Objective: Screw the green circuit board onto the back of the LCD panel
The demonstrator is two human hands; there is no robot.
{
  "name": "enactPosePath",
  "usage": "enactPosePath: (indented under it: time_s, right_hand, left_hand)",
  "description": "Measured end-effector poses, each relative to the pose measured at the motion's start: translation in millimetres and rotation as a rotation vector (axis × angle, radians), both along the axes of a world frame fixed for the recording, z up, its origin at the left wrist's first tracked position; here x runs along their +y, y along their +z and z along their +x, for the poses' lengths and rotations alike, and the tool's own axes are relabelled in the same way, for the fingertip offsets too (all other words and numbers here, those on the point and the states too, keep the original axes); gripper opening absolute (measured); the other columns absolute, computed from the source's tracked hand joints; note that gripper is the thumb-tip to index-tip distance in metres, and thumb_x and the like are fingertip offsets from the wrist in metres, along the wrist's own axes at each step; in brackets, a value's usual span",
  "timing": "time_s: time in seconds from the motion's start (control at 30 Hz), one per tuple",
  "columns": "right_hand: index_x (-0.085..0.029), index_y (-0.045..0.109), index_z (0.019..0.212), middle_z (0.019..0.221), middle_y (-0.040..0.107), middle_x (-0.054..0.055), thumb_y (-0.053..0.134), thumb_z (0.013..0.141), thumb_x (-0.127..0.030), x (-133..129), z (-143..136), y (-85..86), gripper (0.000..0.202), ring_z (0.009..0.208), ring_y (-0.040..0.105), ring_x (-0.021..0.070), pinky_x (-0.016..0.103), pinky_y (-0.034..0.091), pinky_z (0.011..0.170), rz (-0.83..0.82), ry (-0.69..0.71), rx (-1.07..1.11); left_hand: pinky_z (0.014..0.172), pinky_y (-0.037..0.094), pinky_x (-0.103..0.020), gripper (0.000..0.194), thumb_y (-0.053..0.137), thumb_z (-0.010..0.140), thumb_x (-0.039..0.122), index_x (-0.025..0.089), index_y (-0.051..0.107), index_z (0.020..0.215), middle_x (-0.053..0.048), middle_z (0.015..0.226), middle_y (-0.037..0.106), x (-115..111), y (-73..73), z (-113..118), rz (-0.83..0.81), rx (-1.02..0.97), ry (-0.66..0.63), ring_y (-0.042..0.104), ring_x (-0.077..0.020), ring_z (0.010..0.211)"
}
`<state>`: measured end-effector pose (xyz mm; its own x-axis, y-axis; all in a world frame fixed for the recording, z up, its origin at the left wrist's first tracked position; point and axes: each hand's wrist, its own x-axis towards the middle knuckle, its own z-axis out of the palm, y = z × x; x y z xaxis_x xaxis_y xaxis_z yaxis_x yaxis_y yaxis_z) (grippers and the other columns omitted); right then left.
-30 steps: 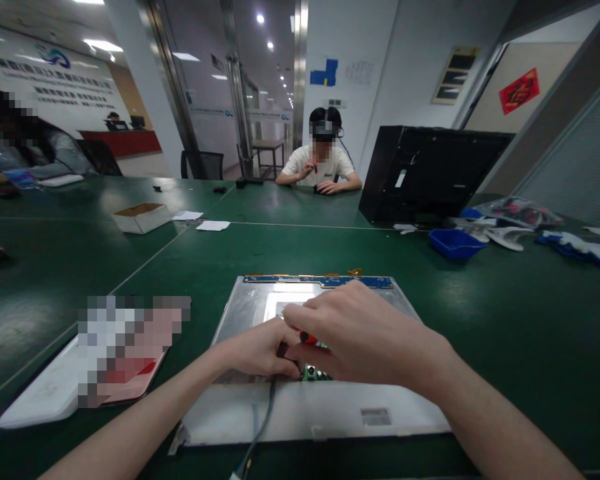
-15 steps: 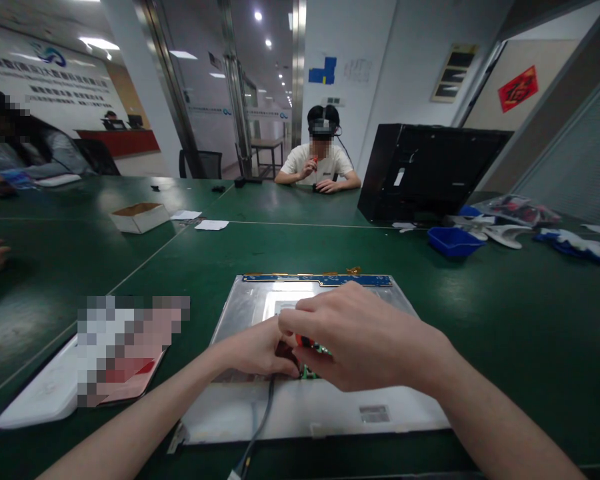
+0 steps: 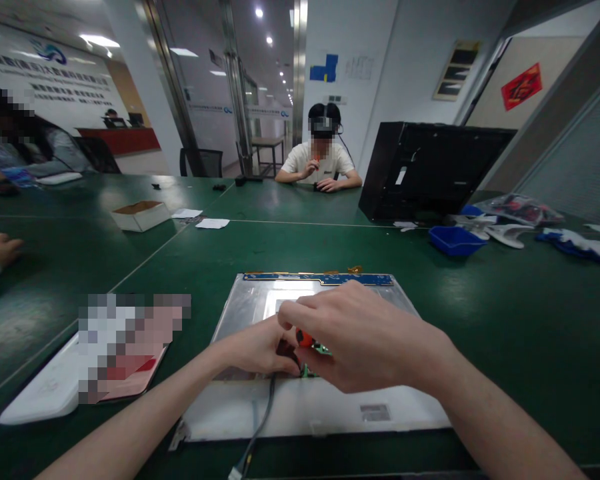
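I note the green circuit board (image 3: pixel 308 371) on the metal panel (image 3: pixel 236 315), an orange-handled tool (image 3: pixel 305 338) over it pinched by the curled right hand (image 3: pixel 365 333), its handle more exposed than moments ago, suggesting turning, and the left hand (image 3: pixel 260 348) bent alongside, its hold undeterminable.

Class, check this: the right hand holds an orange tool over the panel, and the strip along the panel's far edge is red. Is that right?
Only the colour is wrong: in the head view, the strip along the far edge of the panel is blue, not red. The right hand does hold the orange tool over the panel.
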<state>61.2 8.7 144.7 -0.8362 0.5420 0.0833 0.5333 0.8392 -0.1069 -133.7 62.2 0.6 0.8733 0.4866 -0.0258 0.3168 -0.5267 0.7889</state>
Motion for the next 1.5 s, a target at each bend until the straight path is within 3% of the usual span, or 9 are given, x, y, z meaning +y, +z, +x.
enactPosePath:
  time_s: [0.2,0.43,0.63,0.83,1.07,1.2,1.5]
  right_hand:
    - [-0.02,0.058,0.09,0.079,0.067,0.0,0.053,0.089,-0.029,-1,1,2.6,0.01,0.066,0.055,0.0131,0.027,0.024,0.054,-0.029,-0.001,-0.021]
    - [-0.019,0.057,0.093,0.08,0.066,0.0,0.054,0.084,-0.02,-1,0,0.1,0.01,0.063,0.051,0.0127,0.027,0.024,0.052,-0.004,0.04,0.014]
    - [-0.021,0.061,0.089,0.075,0.066,0.0,0.054,0.09,-0.031,0,0,1.3,0.012,0.062,0.052,0.013,0.028,0.023,0.052,0.002,-0.005,-0.036]
    - [-0.02,0.055,0.094,0.08,0.067,0.001,0.054,0.086,-0.022,-3,-1,0.0,0.009,0.063,0.053,0.0131,0.027,0.024,0.053,-0.001,0.028,-0.001]
    - [-0.02,0.051,0.092,0.079,0.065,0.001,0.051,0.088,-0.023,-5,-1,-2.9,0.005,0.062,0.051,0.0128,0.027,0.023,0.052,0.027,0.018,-0.003]
    - [-0.019,0.051,0.092,0.08,0.065,0.001,0.051,0.088,-0.022,-4,-1,-2.7,0.005,0.063,0.051,0.0128,0.028,0.024,0.052,0.027,0.025,-0.004]
    - [-0.02,0.051,0.09,0.077,0.065,0.0,0.05,0.088,-0.023,-3,0,-1.9,0.004,0.059,0.049,0.012,0.027,0.023,0.051,0.026,0.013,0.0]
  left_hand:
    - [0.058,0.044,-0.021,0.011,0.063,0.079,0.025,0.016,0.065,0.086,0.0,0.076,0.062,-3,9.0,0,-0.014,0.035,0.043,0.057,-0.0146,0.069]
    - [0.061,0.044,-0.022,0.01,0.065,0.075,0.018,0.015,0.064,0.085,0.0,0.079,0.063,-3,7.6,1,0.011,0.008,0.051,0.055,-0.0139,0.07]
    - [0.063,0.044,-0.023,0.009,0.062,0.075,0.016,0.016,0.067,0.082,0.001,0.076,0.064,-4,6.5,0,0.021,0.029,0.044,0.056,-0.0143,0.071]
    - [0.061,0.046,-0.023,0.013,0.063,0.076,0.023,0.016,0.065,0.086,-0.001,0.082,0.064,-4,12.0,4,-0.068,-0.007,0.049,0.056,-0.0154,0.072]
    - [0.065,0.047,-0.023,0.012,0.065,0.076,0.026,0.015,0.064,0.082,-0.001,0.082,0.062,-6,17.0,5,-0.051,-0.013,0.046,0.056,-0.0164,0.077]
    - [0.07,0.047,-0.024,0.015,0.063,0.078,0.025,0.015,0.064,0.089,-0.002,0.092,0.063,-7,17.2,4,-0.04,-0.049,0.047,0.057,-0.0165,0.082]
    - [0.065,0.045,-0.021,0.006,0.062,0.078,0.018,0.016,0.066,0.081,0.0,0.082,0.066,-6,12.5,4,-0.028,0.002,0.082,0.059,-0.0159,0.078]
